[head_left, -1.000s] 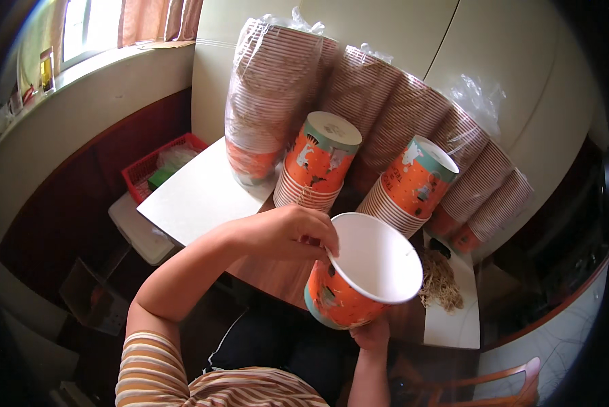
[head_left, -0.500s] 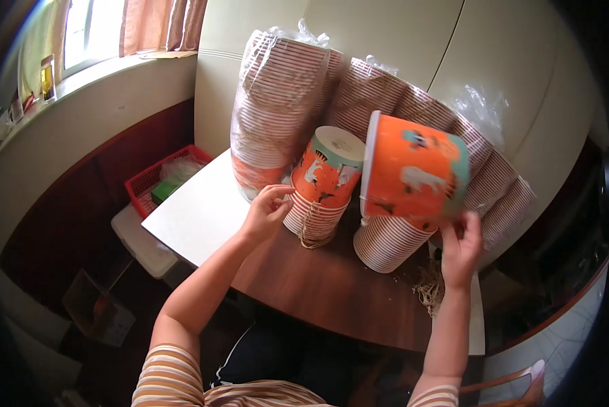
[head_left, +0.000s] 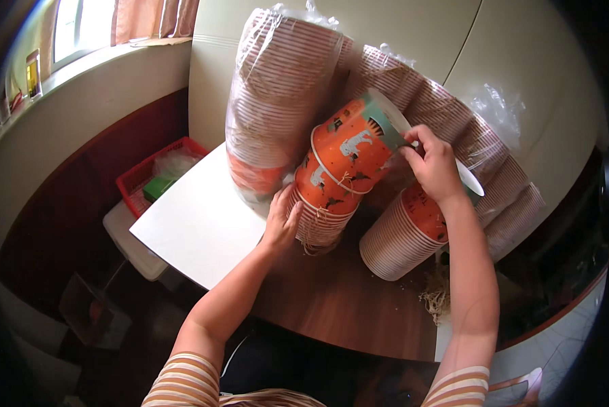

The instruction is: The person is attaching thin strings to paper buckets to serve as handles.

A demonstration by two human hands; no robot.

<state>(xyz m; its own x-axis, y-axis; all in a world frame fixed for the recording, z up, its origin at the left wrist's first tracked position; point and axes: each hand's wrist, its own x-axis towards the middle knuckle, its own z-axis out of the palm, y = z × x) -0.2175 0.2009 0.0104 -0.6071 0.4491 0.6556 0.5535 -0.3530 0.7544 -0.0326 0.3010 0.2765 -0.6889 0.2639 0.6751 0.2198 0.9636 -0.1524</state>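
Note:
An orange paper bucket point(head_left: 352, 146) with white animals and a green band is tilted, rim down, over the top of an upside-down bucket stack point(head_left: 326, 220). My right hand point(head_left: 432, 159) pinches it near its base edge. Against the left side of that stack lies my left hand point(head_left: 281, 218), its fingers stretched out and apart. Thin tan strands hang round the stack's lower part. Beneath my right forearm stands a second stack of nested buckets point(head_left: 403, 237), mouth up and leaning right, with an orange bucket on top.
Tall plastic-wrapped bucket stacks point(head_left: 284, 81) line the table's back against a pale panel. A tangle of tan strands point(head_left: 436, 298) lies at the right edge of the brown and white table point(head_left: 331, 305). A red basket point(head_left: 131, 190) sits lower left.
The bucket in my right hand has moved left from above the right stack, turning rim down onto the left one. My left hand now lies lower against that stack's side.

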